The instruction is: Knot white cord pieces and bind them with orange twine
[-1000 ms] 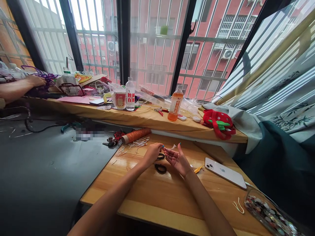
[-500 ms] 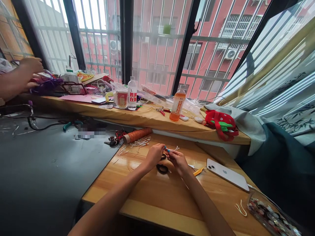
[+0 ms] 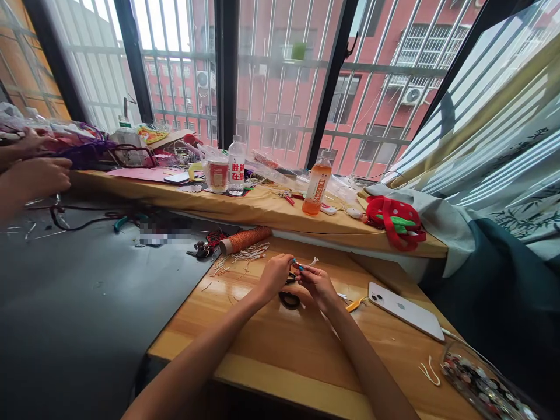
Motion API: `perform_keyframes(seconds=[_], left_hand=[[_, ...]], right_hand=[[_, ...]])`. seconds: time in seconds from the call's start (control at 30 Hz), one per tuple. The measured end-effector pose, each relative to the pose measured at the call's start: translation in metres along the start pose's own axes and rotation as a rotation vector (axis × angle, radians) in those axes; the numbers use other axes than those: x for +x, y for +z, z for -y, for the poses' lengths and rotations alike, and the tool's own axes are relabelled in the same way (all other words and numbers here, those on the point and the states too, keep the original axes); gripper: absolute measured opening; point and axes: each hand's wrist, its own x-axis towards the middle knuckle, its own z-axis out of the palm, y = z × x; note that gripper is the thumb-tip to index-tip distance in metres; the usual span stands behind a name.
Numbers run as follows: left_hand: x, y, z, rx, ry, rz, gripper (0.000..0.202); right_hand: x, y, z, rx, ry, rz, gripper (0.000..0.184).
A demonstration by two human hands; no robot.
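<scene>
Over the wooden table, my left hand (image 3: 276, 277) and my right hand (image 3: 320, 287) meet with their fingertips almost touching. Both are closed in a pinch. A white cord (image 3: 313, 262) sticks out past the fingers of my right hand, its end frayed or knotted. Small bright blue spots show at the fingertips of both hands; whether they are nails or beads is unclear. What my left fingers grip is too small to make out. Scissors with black handles (image 3: 289, 300) lie on the table just under my hands, their blades partly hidden.
An orange thread spool (image 3: 247, 239) lies behind loose white cord pieces (image 3: 240, 256). To the right are a yellow-handled tool (image 3: 356, 304), a white phone (image 3: 405, 310) and a clear box of beads (image 3: 481, 379). Bottles line the sill. Another person's hands (image 3: 37, 175) work at far left.
My hands stay nearly in place, fingers shifting slightly. The other person's hands at far left have moved lower and further left.
</scene>
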Motion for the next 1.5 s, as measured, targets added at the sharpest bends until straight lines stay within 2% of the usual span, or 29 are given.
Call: perform_keyframes(seconds=[0.37,0.6,0.87,1.03,1.27,1.4,1.5], left_hand=[[-0.001,0.0,0.0,0.044,0.004,0.01,0.025],[-0.001,-0.002,-0.001,0.032,0.025,-0.017,0.024],[0.002,-0.002,0.004,-0.008,-0.007,-0.034,0.028],[0.004,-0.003,0.009,-0.005,-0.018,-0.051,0.027],[0.003,-0.004,0.009,0.026,-0.034,-0.035,0.026],[0.004,-0.003,0.011,0.029,-0.041,-0.014,0.025],[0.004,-0.003,0.011,0.017,-0.037,-0.004,0.024]], right_hand=[[0.003,-0.002,-0.003,-0.025,-0.015,0.011,0.023],[0.0,0.002,-0.001,-0.083,-0.029,-0.06,0.015],[0.0,-0.001,0.0,-0.238,-0.031,-0.097,0.015],[0.006,-0.005,-0.004,-0.454,-0.013,-0.131,0.015],[0.005,-0.003,0.0,-0.559,0.028,-0.072,0.018],[0.001,-0.001,0.003,-0.544,0.073,0.035,0.013],[0.001,-0.002,0.0,-0.493,0.089,0.067,0.025]])
